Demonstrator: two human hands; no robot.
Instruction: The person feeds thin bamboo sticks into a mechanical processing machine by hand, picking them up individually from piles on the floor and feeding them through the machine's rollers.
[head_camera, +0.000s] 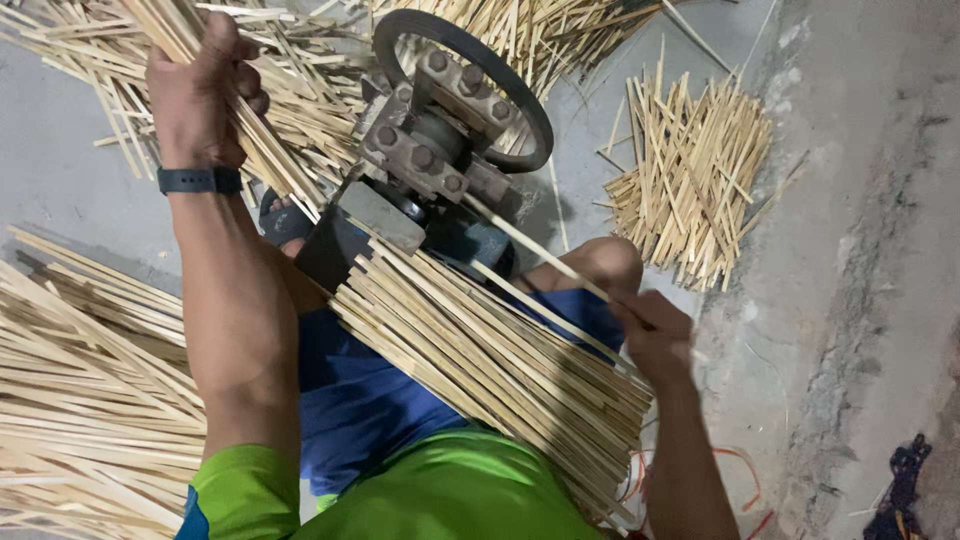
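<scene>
Beside the grey machine, left hand fingers around bamboo sticks, right hand pinching one strip.

The left hand covers the middle of its bundle of sticks, whose top runs off the frame, and the machine hides one foot (only toes show) behind its base.

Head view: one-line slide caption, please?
Left hand grips a bundle of bamboo strips while right hand feeds one strip into a wheeled metal machine.
</scene>
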